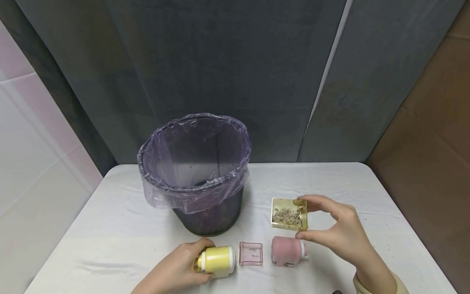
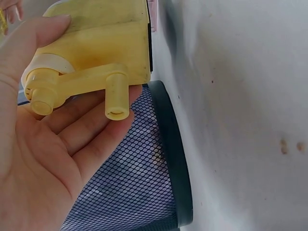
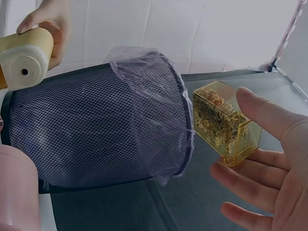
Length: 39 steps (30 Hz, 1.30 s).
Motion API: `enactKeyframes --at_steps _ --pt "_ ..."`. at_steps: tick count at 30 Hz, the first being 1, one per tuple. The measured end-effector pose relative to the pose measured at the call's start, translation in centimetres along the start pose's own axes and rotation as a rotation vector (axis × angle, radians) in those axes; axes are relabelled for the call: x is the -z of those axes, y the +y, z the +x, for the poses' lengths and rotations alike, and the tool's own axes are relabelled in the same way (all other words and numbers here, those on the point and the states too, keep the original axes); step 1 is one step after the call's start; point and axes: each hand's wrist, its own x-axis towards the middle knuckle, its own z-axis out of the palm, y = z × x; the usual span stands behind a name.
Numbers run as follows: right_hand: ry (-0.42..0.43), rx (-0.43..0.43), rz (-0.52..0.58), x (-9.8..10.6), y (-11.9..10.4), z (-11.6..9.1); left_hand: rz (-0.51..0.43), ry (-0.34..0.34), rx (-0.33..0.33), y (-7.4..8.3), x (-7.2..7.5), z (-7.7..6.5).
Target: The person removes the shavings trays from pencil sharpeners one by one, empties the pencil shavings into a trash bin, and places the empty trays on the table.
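Observation:
My left hand grips a yellow hand-crank pencil sharpener, lying sideways low over the table's front. Its crank shows in the left wrist view, between thumb and fingers. My right hand pinches a clear yellow shavings drawer by one end, thumb on one side and fingers on the other. Pencil shavings lie inside that drawer. Just below it in the head view sits a pink sharpener on its side. Between the two sharpeners rests a clear pink drawer.
A dark mesh waste bin stands left of centre behind the hands, lined with a purple plastic bag folded over its rim. White cloth covers the table. Behind it rises a dark grey panel; a brown panel borders the right.

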Motion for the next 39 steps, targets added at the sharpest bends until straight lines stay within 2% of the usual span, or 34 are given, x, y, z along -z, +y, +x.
enactKeyframes --at_steps 6,9,16,31,39 --pt "0.033 0.039 0.004 0.2 -0.9 0.9 -0.011 -0.025 0.02 0.0 -0.1 -0.2" --pt "0.024 0.016 0.004 0.3 0.0 0.6 -0.01 -0.024 0.023 0.0 -0.2 -0.3" --pt "0.01 -0.033 -0.023 0.6 -0.3 1.1 -0.031 -0.034 0.017 -0.2 -0.5 -0.4" --pt "0.041 0.034 0.018 0.7 -0.4 2.7 -0.04 -0.046 0.037 -0.6 -0.5 -0.7" --pt "0.02 -0.027 0.014 0.8 -0.8 3.1 -0.03 -0.052 0.032 -0.8 -0.4 -0.9"
